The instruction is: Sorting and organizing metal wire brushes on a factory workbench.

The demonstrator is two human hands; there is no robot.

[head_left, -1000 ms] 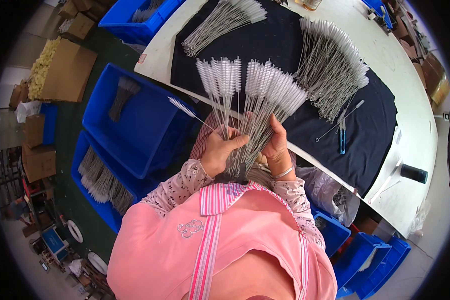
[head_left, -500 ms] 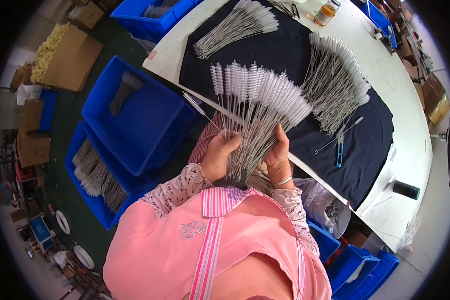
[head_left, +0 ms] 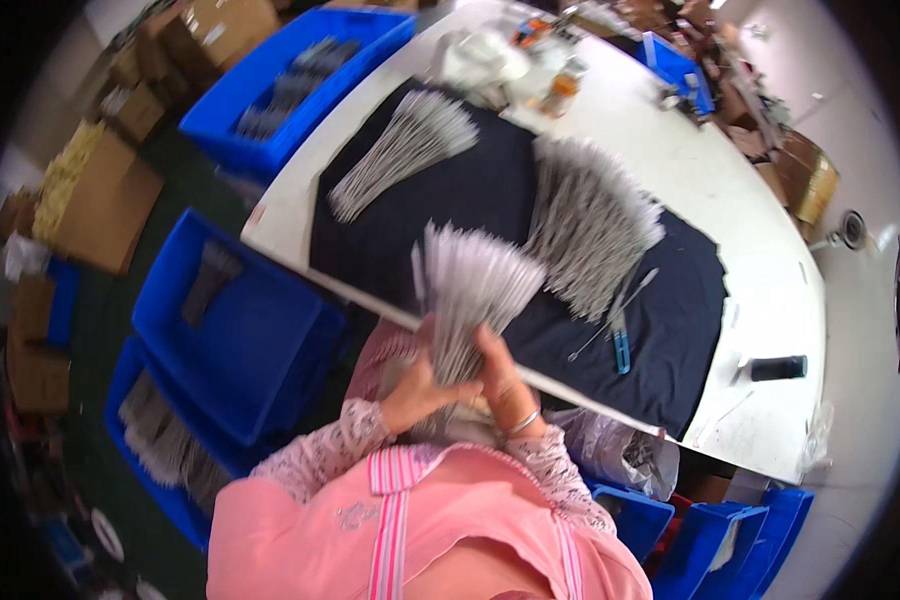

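My left hand (head_left: 417, 393) and my right hand (head_left: 506, 386) are closed around a bundle of thin wire brushes (head_left: 475, 275), one from each side. The white bristle ends fan upward and away from me, and the bare wire stems run down between my palms. Beyond the bundle, a large pile of similar brushes (head_left: 592, 225) lies on a dark cloth (head_left: 660, 365). A smaller bunch of brushes (head_left: 402, 152) rests at the cloth's far left. Right of my hands are a loose brush (head_left: 600, 328) and a small blue-handled tool (head_left: 621, 350), its kind unclear.
The white table (head_left: 770, 270) curves around the cloth, bearing a jar (head_left: 562, 88), white plastic (head_left: 485, 62) and a black cylinder (head_left: 778, 368). Blue bins (head_left: 240, 340) stand to the left, some holding brushes. Another blue bin (head_left: 290, 90) sits far left; plastic bags (head_left: 610, 450) hang at right.
The spread brushes have been gathered into a tighter bundle, and the single brush sticking out at left no longer shows apart. My hands have come closer together. The view has shifted.
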